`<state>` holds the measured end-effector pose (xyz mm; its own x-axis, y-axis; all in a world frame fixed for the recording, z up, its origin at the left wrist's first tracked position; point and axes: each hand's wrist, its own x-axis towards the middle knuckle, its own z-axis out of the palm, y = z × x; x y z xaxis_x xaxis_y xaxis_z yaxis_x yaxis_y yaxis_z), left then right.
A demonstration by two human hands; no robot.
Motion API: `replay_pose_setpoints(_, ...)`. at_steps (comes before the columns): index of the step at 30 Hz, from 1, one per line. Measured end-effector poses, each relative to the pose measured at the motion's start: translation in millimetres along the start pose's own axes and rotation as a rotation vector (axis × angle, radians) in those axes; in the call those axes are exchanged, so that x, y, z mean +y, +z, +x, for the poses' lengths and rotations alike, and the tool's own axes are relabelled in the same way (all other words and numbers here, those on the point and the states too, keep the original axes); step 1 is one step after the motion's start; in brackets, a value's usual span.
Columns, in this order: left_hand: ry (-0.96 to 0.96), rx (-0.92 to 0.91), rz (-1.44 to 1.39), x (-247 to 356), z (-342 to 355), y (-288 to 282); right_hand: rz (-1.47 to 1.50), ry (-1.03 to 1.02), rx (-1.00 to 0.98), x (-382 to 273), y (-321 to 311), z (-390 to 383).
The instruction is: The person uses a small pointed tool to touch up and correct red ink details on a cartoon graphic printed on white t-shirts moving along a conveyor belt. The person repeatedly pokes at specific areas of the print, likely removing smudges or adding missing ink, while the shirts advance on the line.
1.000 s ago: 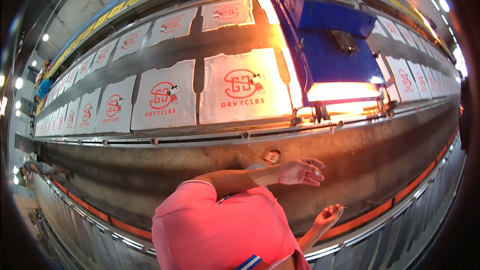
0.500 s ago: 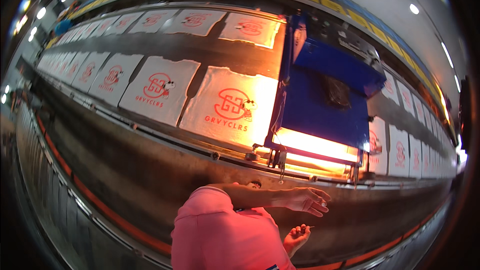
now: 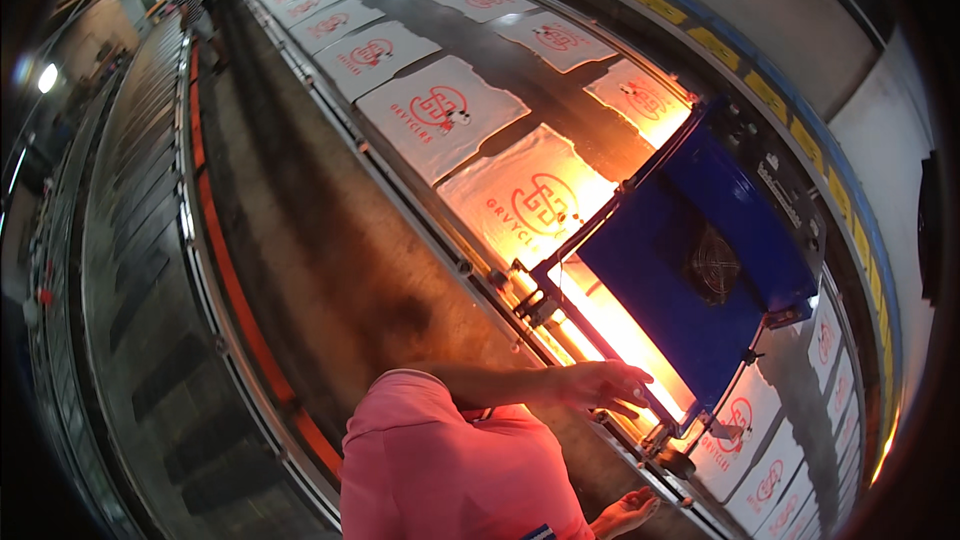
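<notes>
- Left hand (image 3: 605, 385), fingers loosely bent and apart, reaches the near edge of a box-shaped blue metal heater (image 3: 640, 250); glare and blur leave me unable to say whether fingertips and frame touch.
- Right hand (image 3: 628, 513), palm up with fingers spread, lies below the left hand, near the table's near rail.
- Left of the left hand, a brown floor strip (image 3: 330, 230) runs between the table and a long orange-red bar (image 3: 240, 285).
- Beyond the left hand, a long dark-topped table (image 3: 480, 50) carries two rows of flat white cloth pieces with red prints (image 3: 440, 115).
- A pink cloth shirt (image 3: 450, 450) hides part of the left upper arm; the right forearm is mostly cut off by the lower edge.
- Under the heater, white-orange glow washes out details, and the heater covers the tabletop below.
- From its glowing edge beside the left hand, the heater's long axis points away across the table toward the far rail.
</notes>
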<state>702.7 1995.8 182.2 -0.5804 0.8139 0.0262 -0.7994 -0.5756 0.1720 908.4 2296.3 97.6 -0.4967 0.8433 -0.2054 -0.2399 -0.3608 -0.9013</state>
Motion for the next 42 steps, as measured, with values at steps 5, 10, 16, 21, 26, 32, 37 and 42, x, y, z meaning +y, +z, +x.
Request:
replay_pose_setpoints(5, 0.282, 0.008, -0.065, -39, 8, -12, -0.107, 0.026, -0.141, -54, 21, 67)
replay_pose_setpoints(10, 0.395, -0.045, -0.165, -100, 30, -15, -0.124, -0.033, -0.273, -77, 3, 112)
replay_pose_setpoints(16, 0.364, 0.046, -0.144, -157, 45, -3, -0.345, 0.007, -0.399, -72, -16, 122)
replay_pose_setpoints(21, 0.400, 0.158, -0.093, -173, 38, 8, -0.207, 0.246, -0.499, -66, 15, 89)
replay_pose_setpoints(26, 0.401, -0.022, -0.110, -179, 46, -15, -0.044, 0.371, -0.550, -59, 12, 93)
replay_pose_setpoints(32, 0.403, 0.007, -0.057, -172, 48, -11, 0.001, 0.340, -0.466, -61, 12, 90)
replay_pose_setpoints(37, 0.324, 0.106, -0.137, -178, 62, -1, -0.021, 0.304, -0.401, -61, -8, 86)
replay_pose_setpoints(42, 0.247, -0.060, -0.135, -168, 69, -2, -0.023, 0.310, -0.380, -65, 5, 75)
